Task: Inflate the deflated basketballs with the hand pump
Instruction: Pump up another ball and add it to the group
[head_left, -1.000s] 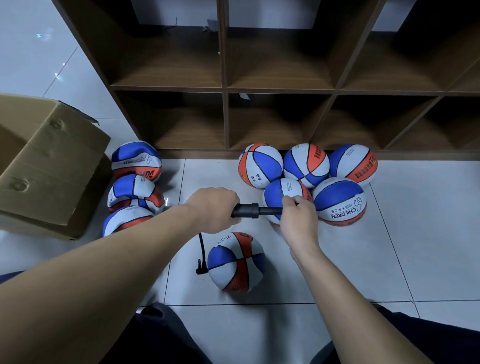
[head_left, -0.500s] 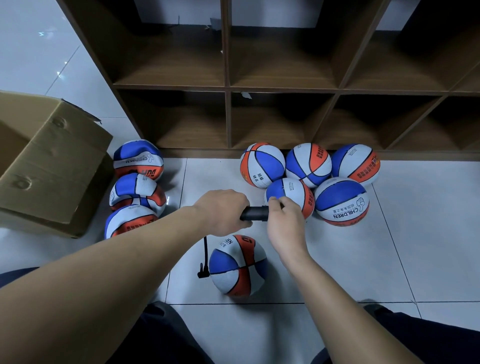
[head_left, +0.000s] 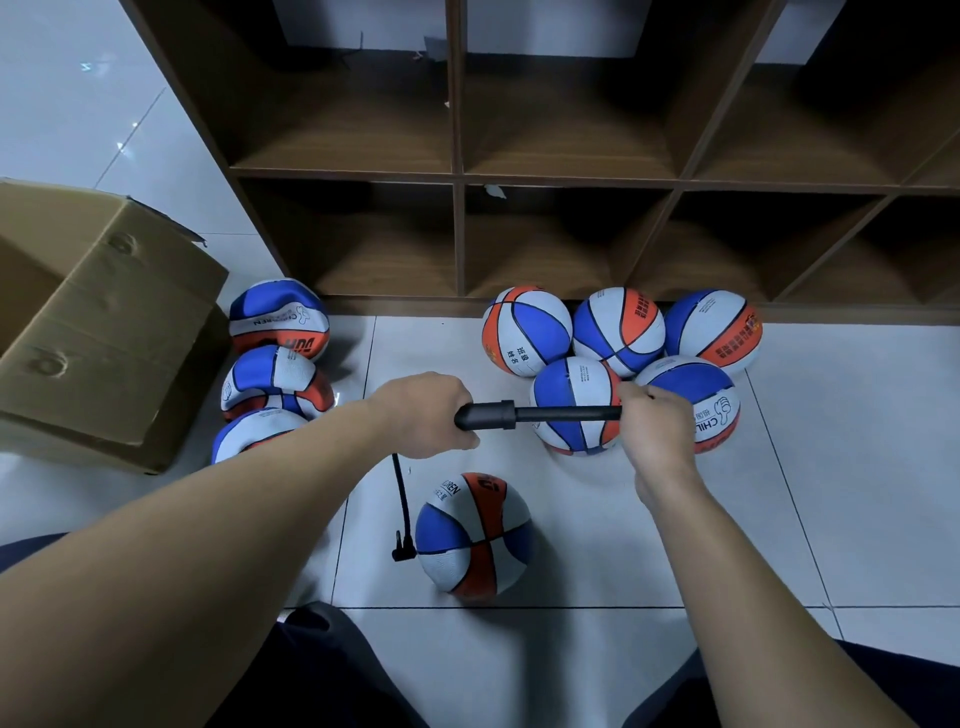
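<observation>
A black hand pump (head_left: 519, 414) is held level above the floor. My left hand (head_left: 423, 415) grips its barrel and my right hand (head_left: 655, 421) grips the handle end, with the thin rod drawn out between them. A black hose (head_left: 401, 506) hangs from the barrel down to the left side of a red, white and blue basketball (head_left: 475, 535) on the tiles in front of me. Three flattened basketballs (head_left: 275, 384) lie stacked at the left. Several round basketballs (head_left: 618, 338) are clustered at the foot of the shelf.
A wooden cubby shelf (head_left: 457, 176) with bare compartments fills the back. An open cardboard box (head_left: 88, 322) stands at the left beside the flat balls. My knees in dark trousers (head_left: 311, 670) show at the bottom edge. White tiles cover the floor to the right.
My right hand has pulled the handle out to the right, so the rod now shows long; half a second ago it was pushed in against the barrel. The left hand stayed put.
</observation>
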